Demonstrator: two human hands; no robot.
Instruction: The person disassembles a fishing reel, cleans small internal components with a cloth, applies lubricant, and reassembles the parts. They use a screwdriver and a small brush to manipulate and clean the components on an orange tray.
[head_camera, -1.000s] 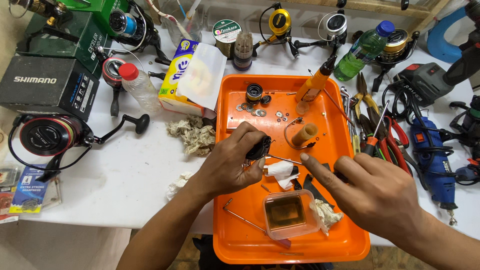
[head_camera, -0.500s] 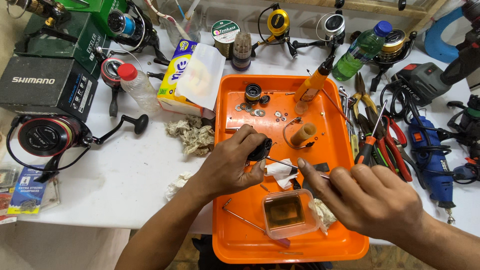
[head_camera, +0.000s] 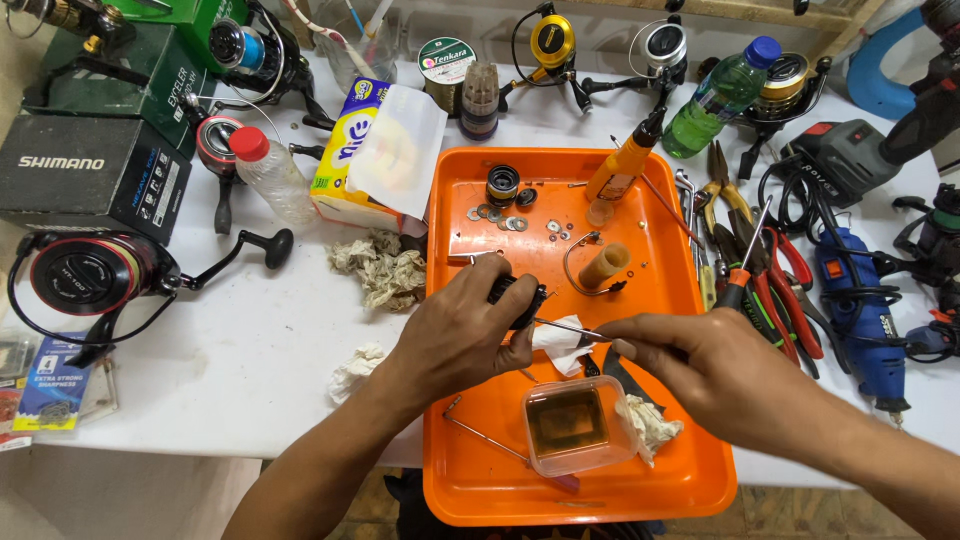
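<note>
Head view: looks down on an orange tray (head_camera: 450, 480) set on a white bench (head_camera: 250, 340) crowded with fishing reels and tools.
Left hand (head_camera: 455, 335): clenched round a small black reel part (head_camera: 520, 298), held just above the middle of the tray, fingers wrapped over most of it.
Right hand (head_camera: 715, 375): pinches the near end of a thin metal rod (head_camera: 565, 327), whose far tip meets the black part at the left thumb.
Reel part, handling: judged small, hard and light; likely oily, so slippery. A full wrap across the body, as now, looks the safest hold.
Rod, handling: judged stiff but slender, easy to bend or let roll. Best pinched close to the working end for control.
Under the hands: a crumpled white tissue (head_camera: 560, 342) lies on the tray, just below the rod.
Near edge of tray: a clear tub of brownish liquid (head_camera: 572, 425), with another wad of tissue (head_camera: 648, 422) touching its right side.
Far end of tray: loose washers (head_camera: 505, 218), a tan cylinder (head_camera: 603, 266) and an orange oil bottle (head_camera: 622, 168) leaning on the rim.
Right of tray: pliers (head_camera: 775, 290) and a blue rotary tool (head_camera: 865, 310) on the bench.
</note>
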